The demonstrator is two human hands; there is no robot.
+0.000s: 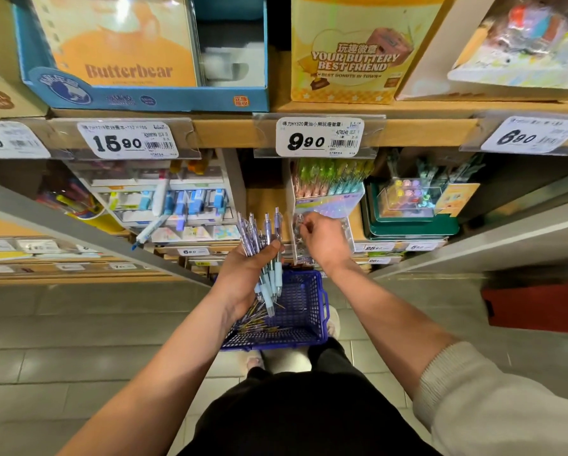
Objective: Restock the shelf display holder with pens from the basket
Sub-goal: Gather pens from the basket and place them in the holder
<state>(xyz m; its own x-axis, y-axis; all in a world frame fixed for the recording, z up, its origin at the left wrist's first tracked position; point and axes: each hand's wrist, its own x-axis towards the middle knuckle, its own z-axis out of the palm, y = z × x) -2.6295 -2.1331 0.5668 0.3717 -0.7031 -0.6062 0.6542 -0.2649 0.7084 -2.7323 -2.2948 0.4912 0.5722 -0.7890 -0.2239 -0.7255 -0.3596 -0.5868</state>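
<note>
The shelf (230,133) fills the upper view, and a lower level sits below the 9.90 price tag (319,137). On the floor (78,340) below stands the blue basket (304,311), with a few loose pens left at its bottom. The display holder (328,205) stands at the front edge of that lower level, its back rows already full of coloured pens and its clear front tier nearest the person.

The left hand (243,274) hangs over the basket, its fingers (274,246) wrapped round a fanned bundle of clear pens (264,245), clicker ends up. The right hand (322,238) is at the holder's front left corner, its fingers (305,225) narrowed on what looks like a single pen (298,223). Blur hides how far into a slot it sits.

The step appears to be seating this pen. It would go best tip down and upright, matching the rows behind, let go only once it rests in its slot. Meanwhile the left grip should stay firm so the fan does not spill.
</note>
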